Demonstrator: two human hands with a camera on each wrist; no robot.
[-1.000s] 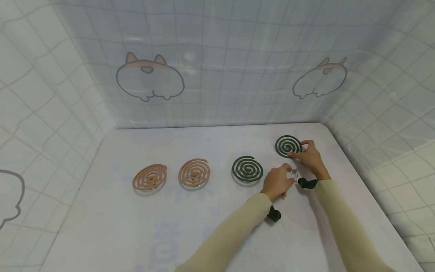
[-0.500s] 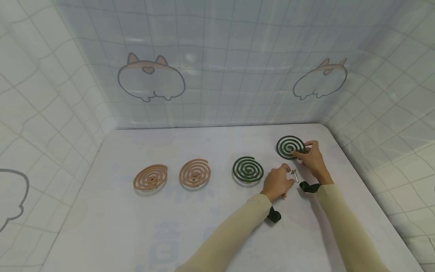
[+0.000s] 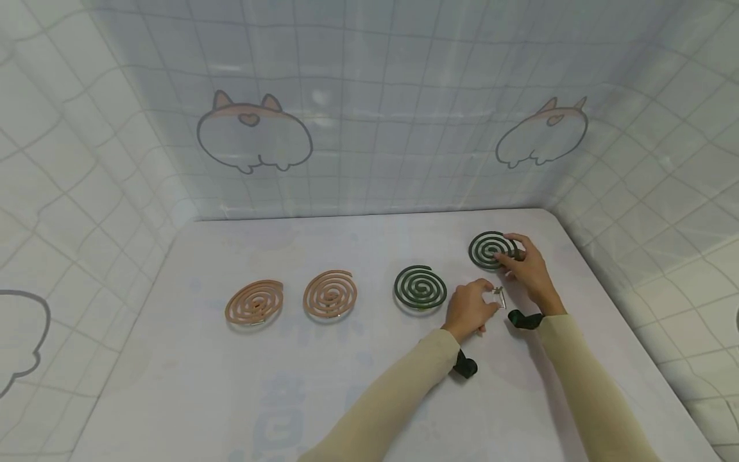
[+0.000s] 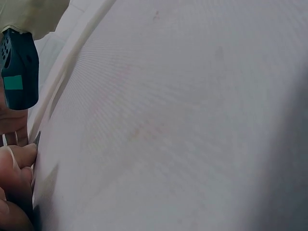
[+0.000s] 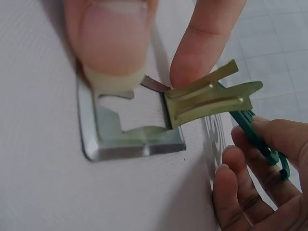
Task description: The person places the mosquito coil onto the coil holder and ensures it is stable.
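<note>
In the head view my right hand (image 3: 530, 273) pinches a dark green mosquito coil (image 3: 491, 250) by its right side, thumb on top. My left hand (image 3: 469, 311) holds a small metal coil stand (image 3: 500, 297) against the table, just nearer than that coil. Close up in the right wrist view, a left-hand fingertip covers part of the stand's silvery frame (image 5: 130, 142). Another finger touches it at the base of the raised, forked tab (image 5: 211, 101). Behind the tab is the green coil (image 5: 255, 137) in my right fingers, apart from the stand. The left wrist view mostly shows tabletop.
Left of my hands, another green coil (image 3: 420, 287) sits raised on a stand. Two brown coils, a nearer one (image 3: 330, 294) and a farther-left one (image 3: 254, 301), also sit raised. Tiled-pattern sheeting (image 3: 369, 160) walls the white table (image 3: 231, 398) at the back and sides.
My right hand and the green coil have shifted slightly right, and its index finger now reaches farther over the coil's far edge. My left hand and the stand have barely moved.
</note>
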